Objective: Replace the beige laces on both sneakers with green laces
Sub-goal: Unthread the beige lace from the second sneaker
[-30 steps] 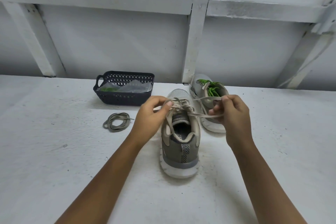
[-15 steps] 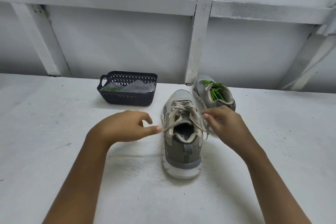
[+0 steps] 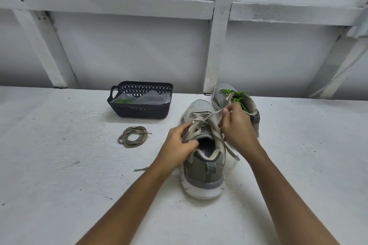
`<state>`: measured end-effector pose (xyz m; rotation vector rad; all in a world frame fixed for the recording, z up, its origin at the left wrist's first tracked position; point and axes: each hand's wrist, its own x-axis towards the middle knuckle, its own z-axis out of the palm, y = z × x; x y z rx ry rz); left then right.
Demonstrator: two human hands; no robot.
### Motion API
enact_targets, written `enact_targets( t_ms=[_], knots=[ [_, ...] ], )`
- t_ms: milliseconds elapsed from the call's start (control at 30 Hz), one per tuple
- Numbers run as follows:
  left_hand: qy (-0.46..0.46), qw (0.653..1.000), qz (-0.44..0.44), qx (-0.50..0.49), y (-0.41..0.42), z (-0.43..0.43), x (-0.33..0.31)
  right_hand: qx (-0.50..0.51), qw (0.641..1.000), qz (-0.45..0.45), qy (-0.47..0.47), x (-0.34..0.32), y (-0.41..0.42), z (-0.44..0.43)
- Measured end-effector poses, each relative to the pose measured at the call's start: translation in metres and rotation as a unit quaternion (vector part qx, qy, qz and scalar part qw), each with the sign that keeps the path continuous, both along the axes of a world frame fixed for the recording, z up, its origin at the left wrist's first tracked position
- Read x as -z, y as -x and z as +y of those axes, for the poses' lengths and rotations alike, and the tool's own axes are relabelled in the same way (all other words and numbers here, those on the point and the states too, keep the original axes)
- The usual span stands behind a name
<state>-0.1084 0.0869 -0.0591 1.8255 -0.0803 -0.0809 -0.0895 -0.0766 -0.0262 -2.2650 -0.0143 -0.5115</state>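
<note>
As left fingers (image 3: 180, 129) grip sneaker (image 3: 203, 167), right fingers (image 3: 229, 108) round lace (image 3: 214, 114).

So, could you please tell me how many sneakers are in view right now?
2. The near sneaker stands heel toward the camera, held by the left hand; the far sneaker, green-laced, sits behind it to the right, partly hidden by the right hand.

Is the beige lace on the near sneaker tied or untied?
Untied. Both ends of the lace lie loose beside the sneaker, one on the table at each side, and the right hand pinches a strand.
</note>
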Motion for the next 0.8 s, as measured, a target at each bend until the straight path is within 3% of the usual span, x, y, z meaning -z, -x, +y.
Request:
enact_targets(
  t_ms=[100,167,200,333,500,567,667,800],
  knots=[
    [0.065,0.997,-0.029,-0.031,0.006,-0.007,0.004,0.004,0.989,0.029,-0.147,0.007,0.0,0.001],
    [0.071,0.996,-0.031,-0.045,0.007,-0.008,0.006,-0.035,0.952,0.09,-0.29,0.011,0.006,-0.004],
    [0.071,0.996,-0.029,-0.051,0.006,-0.008,0.007,-0.066,0.943,0.111,-0.308,0.013,0.009,-0.009],
    [0.075,0.995,-0.026,-0.063,0.007,-0.011,0.009,-0.131,0.958,0.072,-0.244,0.016,0.013,-0.018],
    [0.08,0.995,-0.021,-0.06,0.009,-0.01,0.009,-0.031,0.956,-0.003,-0.293,0.019,0.01,-0.018],
    [0.085,0.994,-0.024,-0.063,0.009,-0.011,0.009,-0.029,0.953,0.01,-0.301,0.021,0.01,-0.022],
    [0.091,0.994,-0.018,-0.065,0.01,-0.012,0.007,-0.114,0.957,0.063,-0.258,0.025,0.011,-0.022],
    [0.087,0.994,-0.015,-0.065,0.011,-0.012,0.006,-0.105,0.966,0.025,-0.236,0.025,0.011,-0.026]
  ],
)
